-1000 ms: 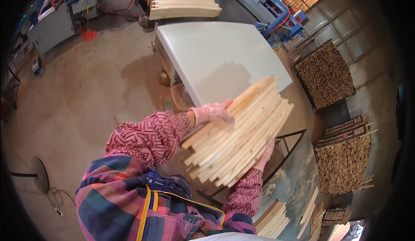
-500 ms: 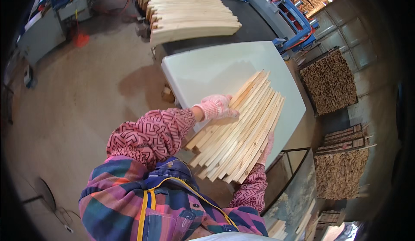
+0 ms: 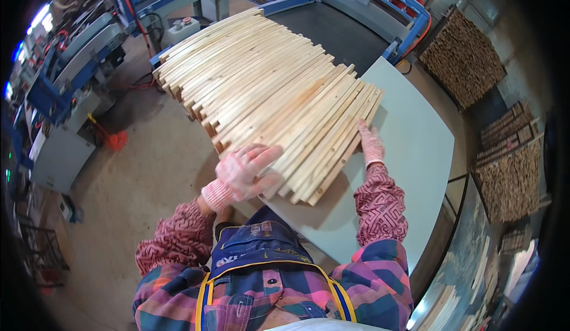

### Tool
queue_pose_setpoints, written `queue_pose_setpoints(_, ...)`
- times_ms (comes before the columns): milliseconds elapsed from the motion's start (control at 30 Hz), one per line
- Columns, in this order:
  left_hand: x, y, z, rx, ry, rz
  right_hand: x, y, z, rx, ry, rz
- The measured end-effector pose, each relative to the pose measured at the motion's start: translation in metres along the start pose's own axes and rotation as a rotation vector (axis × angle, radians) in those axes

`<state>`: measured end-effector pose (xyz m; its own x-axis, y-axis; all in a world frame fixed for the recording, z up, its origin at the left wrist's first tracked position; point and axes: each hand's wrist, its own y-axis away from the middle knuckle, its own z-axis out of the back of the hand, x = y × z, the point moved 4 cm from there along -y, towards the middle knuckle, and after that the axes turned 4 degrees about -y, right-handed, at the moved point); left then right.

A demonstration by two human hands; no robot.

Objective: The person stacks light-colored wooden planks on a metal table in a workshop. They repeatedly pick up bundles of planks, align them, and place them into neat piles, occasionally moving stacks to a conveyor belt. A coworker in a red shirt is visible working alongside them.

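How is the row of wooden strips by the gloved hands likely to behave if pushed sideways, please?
The row of wooden strips would probably shift unevenly rather than as one block, since the ends are staggered and no strap shows. Each strip looks fairly stiff, with no visible sag. Those over the smooth-looking pale tabletop may slide fairly easily.

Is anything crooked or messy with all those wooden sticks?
A bit: the wooden sticks have uneven ends near the left hand, some poking out past their neighbours instead of lining up. I see nothing spilled.
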<state>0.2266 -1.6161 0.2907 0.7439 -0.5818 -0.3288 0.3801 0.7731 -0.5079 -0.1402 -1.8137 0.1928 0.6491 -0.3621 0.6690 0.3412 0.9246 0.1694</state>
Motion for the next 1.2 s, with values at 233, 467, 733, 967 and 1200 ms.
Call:
queue_pose_setpoints(233, 0.125, -0.005, 0.051, 0.000, 0.221, -0.019, 0.123, 0.055, -0.054, -0.247, 0.359, 0.054)
queue_pose_setpoints(467, 0.247, -0.028, 0.100, -0.062, 0.158, -0.054, 0.124, 0.077, -0.081, -0.267, 0.565, 0.005)
queue_pose_setpoints(733, 0.423, -0.028, 0.166, -0.187, -0.195, 0.337, 0.115, 0.120, -0.075, -0.328, 0.631, -0.184)
queue_pose_setpoints(967, 0.565, -0.126, 0.169, 0.009, -0.805, 0.579, 0.126, 0.111, -0.093, -0.275, 0.712, -0.211)
queue_pose_setpoints(1200, 0.589, -0.173, 0.144, 0.005, -0.673, 0.482, 0.122, 0.117, -0.079, -0.302, 0.713, -0.151)
